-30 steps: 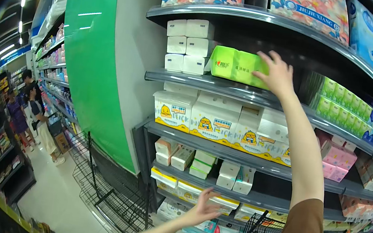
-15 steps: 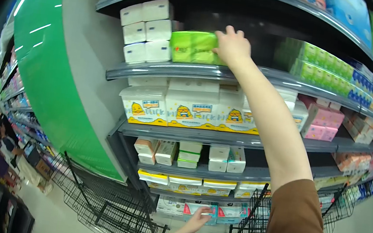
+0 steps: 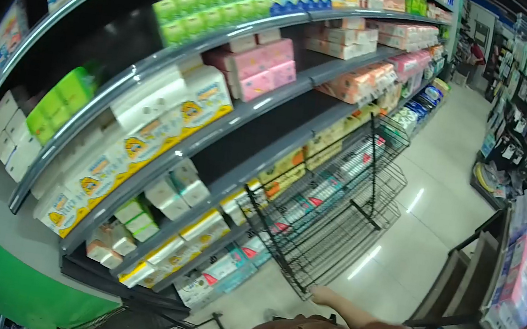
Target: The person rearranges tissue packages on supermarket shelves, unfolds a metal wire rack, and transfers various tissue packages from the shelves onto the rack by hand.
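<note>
My right hand (image 3: 325, 297) is low in the view, beside the near lower corner of a black wire basket rack (image 3: 336, 222); its fingers are too small and blurred to make out. My left hand is out of view; only a bit of brown sleeve shows at the bottom. The green tissue pack (image 3: 59, 105) stands on the upper shelf at the left, against the white tissue packs (image 3: 13, 135). Below it are white and yellow tissue packs with a duck print (image 3: 134, 146).
Shelves of green mini packs (image 3: 214, 9) and pink packs (image 3: 260, 66) run away to the upper right. A tiled aisle (image 3: 440, 155) lies beyond the rack. At the right is a stand with packages (image 3: 520, 281). A distant person (image 3: 477, 54) is in the aisle.
The view has swung right and tilted. My right hand has left the green pack and come down beside the rack. My left hand has gone out of view.
</note>
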`<state>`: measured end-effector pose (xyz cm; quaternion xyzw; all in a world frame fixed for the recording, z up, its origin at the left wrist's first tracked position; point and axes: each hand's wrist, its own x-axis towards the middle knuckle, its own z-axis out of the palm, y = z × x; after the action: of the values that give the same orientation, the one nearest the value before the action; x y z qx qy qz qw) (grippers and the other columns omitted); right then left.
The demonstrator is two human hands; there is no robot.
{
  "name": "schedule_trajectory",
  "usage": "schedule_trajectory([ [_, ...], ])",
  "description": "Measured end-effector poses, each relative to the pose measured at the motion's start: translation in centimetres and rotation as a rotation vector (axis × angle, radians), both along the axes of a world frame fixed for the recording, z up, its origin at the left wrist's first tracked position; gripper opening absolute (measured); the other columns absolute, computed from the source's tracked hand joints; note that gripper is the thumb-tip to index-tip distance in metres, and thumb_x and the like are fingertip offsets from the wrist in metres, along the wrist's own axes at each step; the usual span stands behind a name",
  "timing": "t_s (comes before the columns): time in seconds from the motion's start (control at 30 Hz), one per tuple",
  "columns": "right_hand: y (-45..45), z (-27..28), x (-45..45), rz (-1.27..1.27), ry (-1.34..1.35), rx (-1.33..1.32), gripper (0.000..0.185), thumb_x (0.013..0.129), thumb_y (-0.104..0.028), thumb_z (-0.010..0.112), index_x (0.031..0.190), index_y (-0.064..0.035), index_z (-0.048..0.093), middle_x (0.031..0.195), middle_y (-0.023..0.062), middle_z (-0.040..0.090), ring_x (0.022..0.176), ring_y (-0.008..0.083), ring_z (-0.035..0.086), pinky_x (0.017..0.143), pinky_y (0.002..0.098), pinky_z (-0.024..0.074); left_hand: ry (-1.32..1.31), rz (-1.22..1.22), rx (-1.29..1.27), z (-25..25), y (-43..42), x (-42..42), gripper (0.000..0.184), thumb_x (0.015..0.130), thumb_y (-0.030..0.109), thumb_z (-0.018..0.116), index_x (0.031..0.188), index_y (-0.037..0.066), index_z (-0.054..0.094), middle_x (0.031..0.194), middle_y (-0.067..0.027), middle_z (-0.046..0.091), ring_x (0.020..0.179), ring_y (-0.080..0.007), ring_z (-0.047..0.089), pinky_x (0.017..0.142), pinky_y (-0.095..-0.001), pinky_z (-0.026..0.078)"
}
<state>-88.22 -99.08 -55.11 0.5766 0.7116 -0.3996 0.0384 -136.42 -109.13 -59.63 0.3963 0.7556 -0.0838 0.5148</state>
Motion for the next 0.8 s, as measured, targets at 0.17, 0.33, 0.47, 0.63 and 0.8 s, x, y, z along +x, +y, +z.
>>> schedule_trajectory([
  [0.17, -25.7, -2.3, 20.0, -0.639, -0.198, -0.173, 0.046, 0.088, -0.018, 0.057, 0.13, -0.0002, 0.06, 0.118, 0.0256, 0.066, 0.107, 0.0383, 0.066, 0.092, 0.0466, 0.0533, 0.185, -0.521, -0.277, -0.3, -6.6, 4.0, 0.036, 0.095, 0.029, 0.057, 0.123, 0.006, 0.062, 0.122, -0.016, 0.063, 0.113, -0.03, 0.06, 0.092, -0.042, 0.048],
  [0.33, -35.1, -6.6, 25.7, -1.598, 0.314, -0.42, 0.038, 0.088, -0.017, 0.054, 0.122, -0.0025, 0.06, 0.095, 0.0191, 0.065, 0.077, 0.0315, 0.067, 0.066, 0.0466, 0.0544, 0.156, -0.898, 0.042, -4.8, -1.7, 17.2, 0.04, 0.093, 0.031, 0.054, 0.121, 0.005, 0.066, 0.129, -0.0214, 0.062, 0.121, -0.0378, 0.057, 0.1, -0.0477, 0.046],
  [0.47, -38.0, -7.8, 26.8, -1.745, 0.472, -0.5, 0.037, 0.092, -0.02, 0.051, 0.126, -0.0042, 0.055, 0.101, 0.0169, 0.064, 0.075, 0.031, 0.066, 0.062, 0.0449, 0.0548, -0.296, -0.592, 0.552, 3.1, 7.6, 36.6, 0.042, 0.098, 0.035, 0.053, 0.12, 0.001, 0.063, 0.122, -0.0212, 0.066, 0.114, -0.0376, 0.062, 0.095, -0.0449, 0.05],
  [0.63, -36.6, -8.9, 27.6, -1.704, 0.642, -0.353, 0.035, 0.094, -0.019, 0.053, 0.126, -0.0046, 0.058, 0.101, 0.0137, 0.066, 0.074, 0.0251, 0.066, 0.061, 0.0387, 0.0553, -0.658, -0.682, 0.641, 13.7, 10.9, 51.2, 0.038, 0.1, 0.028, 0.058, 0.129, 0.004, 0.057, 0.116, -0.0125, 0.069, 0.105, -0.0264, 0.066, 0.091, -0.0371, 0.052],
  [0.8, -33.8, -11.1, 32.7, -1.456, 0.519, -0.437, 0.033, 0.093, -0.019, 0.056, 0.121, -0.0029, 0.062, 0.092, 0.0124, 0.069, 0.07, 0.0224, 0.066, 0.057, 0.036, 0.0529, -0.436, -0.736, 0.549, 7.2, 11.4, 52.2, 0.039, 0.097, 0.029, 0.056, 0.123, 0.002, 0.061, 0.118, -0.0182, 0.068, 0.109, -0.0338, 0.065, 0.093, -0.0416, 0.051],
])
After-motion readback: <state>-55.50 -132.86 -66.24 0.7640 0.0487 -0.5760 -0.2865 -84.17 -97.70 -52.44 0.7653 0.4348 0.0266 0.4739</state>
